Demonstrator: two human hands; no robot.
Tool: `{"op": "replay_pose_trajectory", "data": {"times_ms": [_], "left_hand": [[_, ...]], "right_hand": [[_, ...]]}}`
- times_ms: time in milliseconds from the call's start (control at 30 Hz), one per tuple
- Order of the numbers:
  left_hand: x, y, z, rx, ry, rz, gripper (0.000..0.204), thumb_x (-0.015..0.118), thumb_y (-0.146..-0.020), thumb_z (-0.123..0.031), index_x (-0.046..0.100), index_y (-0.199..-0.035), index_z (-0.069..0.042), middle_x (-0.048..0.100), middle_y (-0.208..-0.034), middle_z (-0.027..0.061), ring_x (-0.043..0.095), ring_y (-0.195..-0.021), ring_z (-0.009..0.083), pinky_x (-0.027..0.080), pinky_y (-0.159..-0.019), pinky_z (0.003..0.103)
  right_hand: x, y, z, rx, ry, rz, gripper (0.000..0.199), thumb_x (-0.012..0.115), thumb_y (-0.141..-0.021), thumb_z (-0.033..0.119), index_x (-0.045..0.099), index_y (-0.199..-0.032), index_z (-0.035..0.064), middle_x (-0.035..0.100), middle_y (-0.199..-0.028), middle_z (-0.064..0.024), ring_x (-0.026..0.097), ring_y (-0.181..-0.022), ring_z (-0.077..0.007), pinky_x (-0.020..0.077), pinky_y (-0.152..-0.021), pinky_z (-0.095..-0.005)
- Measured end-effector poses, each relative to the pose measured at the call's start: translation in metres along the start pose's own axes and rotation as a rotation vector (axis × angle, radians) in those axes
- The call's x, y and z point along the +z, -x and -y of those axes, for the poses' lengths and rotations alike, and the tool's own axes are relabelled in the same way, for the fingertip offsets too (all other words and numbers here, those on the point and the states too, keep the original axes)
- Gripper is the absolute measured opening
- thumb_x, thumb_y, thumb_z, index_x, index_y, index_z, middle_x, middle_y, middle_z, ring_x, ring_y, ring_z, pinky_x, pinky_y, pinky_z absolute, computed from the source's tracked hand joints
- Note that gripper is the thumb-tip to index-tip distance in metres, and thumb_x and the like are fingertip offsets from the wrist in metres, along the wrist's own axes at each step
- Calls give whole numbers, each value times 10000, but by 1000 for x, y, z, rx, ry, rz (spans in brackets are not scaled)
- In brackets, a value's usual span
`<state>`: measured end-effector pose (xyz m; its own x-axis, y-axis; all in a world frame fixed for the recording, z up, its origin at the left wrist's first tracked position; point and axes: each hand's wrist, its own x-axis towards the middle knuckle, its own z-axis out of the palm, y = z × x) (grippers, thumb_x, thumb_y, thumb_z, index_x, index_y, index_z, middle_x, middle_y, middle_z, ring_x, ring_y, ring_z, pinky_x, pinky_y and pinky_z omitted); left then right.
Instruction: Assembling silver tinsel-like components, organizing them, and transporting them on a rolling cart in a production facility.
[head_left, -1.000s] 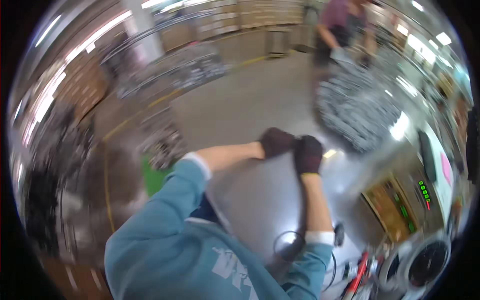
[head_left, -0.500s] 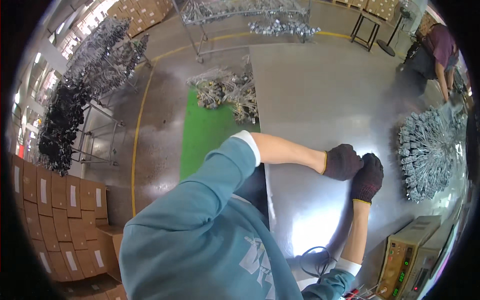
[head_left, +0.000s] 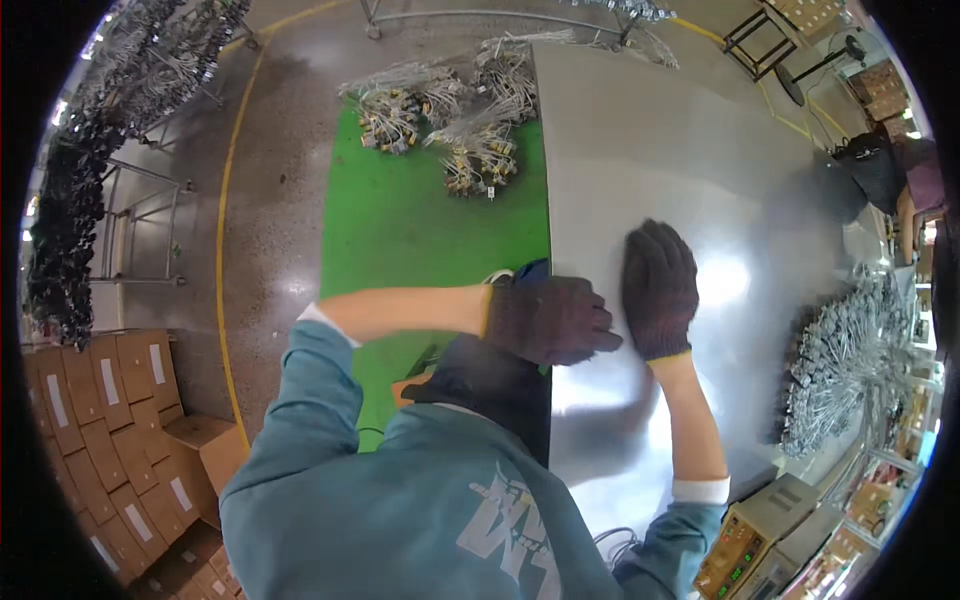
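Dark knitted work gloves cover both my hands. My left hand (head_left: 553, 320) is over the near left edge of the metal tabletop (head_left: 690, 150), its fingers stretched out toward the right and slightly spread. My right hand (head_left: 660, 290) is just to the right of it, palm down at the tabletop, its fingers stretched away from me. A small gap separates the two hands. Nothing shows in either one. At the right side of the table lies a large fanned bundle of grey cables (head_left: 835, 370) with connectors on their ends, apart from my hands.
An electronic test unit (head_left: 750, 540) with a lit display stands at the lower right. Bundled cables (head_left: 480, 140) lie on the green mat (head_left: 400, 230) left of the table. Cardboard boxes (head_left: 110, 430) are stacked at lower left. Another person (head_left: 900, 180) works at the far right.
My hands were closed and together farther right over the table. Both have moved left, opened and separated. The view has shifted, showing more of the green mat.
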<state>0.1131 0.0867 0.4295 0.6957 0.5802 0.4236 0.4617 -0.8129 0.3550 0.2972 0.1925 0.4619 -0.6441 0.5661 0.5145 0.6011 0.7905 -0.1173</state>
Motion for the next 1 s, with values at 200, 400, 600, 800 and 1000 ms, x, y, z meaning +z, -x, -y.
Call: {"op": "replay_pose_trajectory", "data": {"times_ms": [200,400,600,800,1000], "left_hand": [[-40,96,126,-313,36,-392,365,701,-954,-226,699,-1301,-113,712,-1038,78,690,-949,304,563,-843,475],[28,193,308,-781,-122,-452,415,734,-920,-234,697,-1318,-125,704,-1174,144,638,-1116,368,512,-968,517],[67,272,513,-1135,-212,-252,486,715,-922,-296,655,-1360,-92,676,-1318,199,589,-1282,417,472,-1079,559],[131,305,604,-1322,-271,-265,785,776,-879,-434,529,-1531,-72,583,-1518,241,516,-1436,446,417,-1175,594],[171,324,614,-1351,-122,-204,781,682,-932,-490,512,-1552,-46,504,-1594,266,457,-1493,460,421,-1170,611]], "right_hand": [[100,-152,-1,-76,-53,75,231,655,-992,108,732,-1205,65,723,-1317,-168,656,-1256,-404,496,-1102,-504],[190,-253,-23,-79,-67,112,278,659,-997,137,732,-1254,59,716,-1343,-166,650,-1272,-391,482,-1123,-486],[272,-325,-36,-51,-86,88,285,667,-1022,175,739,-1275,69,722,-1348,-165,666,-1268,-374,495,-1126,-454],[290,-355,-60,-80,-100,92,314,618,-1070,201,720,-1320,41,719,-1346,-183,660,-1291,-367,485,-1144,-432],[300,-379,-45,-1,3,145,288,610,-1052,229,736,-1214,26,738,-1201,-215,675,-1146,-431,476,-1123,-506]]}}
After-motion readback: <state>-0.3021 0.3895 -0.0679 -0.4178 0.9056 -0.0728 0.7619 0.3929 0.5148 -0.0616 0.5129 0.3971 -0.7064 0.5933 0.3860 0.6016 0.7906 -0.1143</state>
